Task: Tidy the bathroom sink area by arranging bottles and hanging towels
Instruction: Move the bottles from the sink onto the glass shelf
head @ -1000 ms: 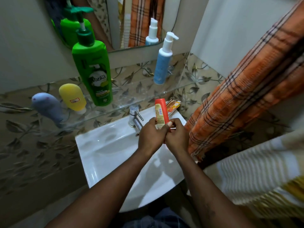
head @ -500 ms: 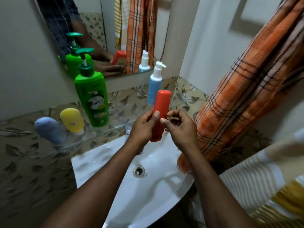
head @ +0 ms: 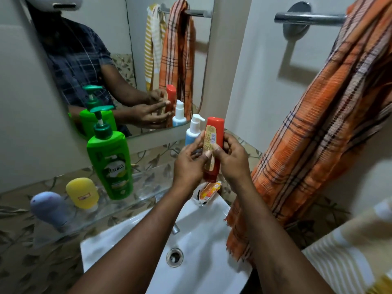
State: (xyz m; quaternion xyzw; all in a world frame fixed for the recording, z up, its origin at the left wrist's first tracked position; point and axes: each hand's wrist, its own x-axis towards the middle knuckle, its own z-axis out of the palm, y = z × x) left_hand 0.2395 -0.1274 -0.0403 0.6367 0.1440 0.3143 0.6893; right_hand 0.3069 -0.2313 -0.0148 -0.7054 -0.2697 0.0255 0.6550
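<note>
A: Both hands grip it?
B: Yes: left hand (head: pixel 188 165) and right hand (head: pixel 233 160) curl round the red bottle (head: pixel 216 132), upright above the back edge of the sink (head: pixel 203 225).
A: Behind?
B: Blue pump bottle (head: pixel 192 131), half hidden; below, perhaps a sachet (head: pixel 209 190).

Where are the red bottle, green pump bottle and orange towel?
red bottle (head: pixel 216 124), head view, red upper end.
green pump bottle (head: pixel 109 162), head view, middle of body.
orange towel (head: pixel 318 141), head view, hanging middle.

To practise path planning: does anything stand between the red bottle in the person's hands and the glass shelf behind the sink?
Nothing visible does. The red bottle is held in front of the glass shelf, and the stretch between the green pump bottle and the blue pump bottle looks free.
</note>
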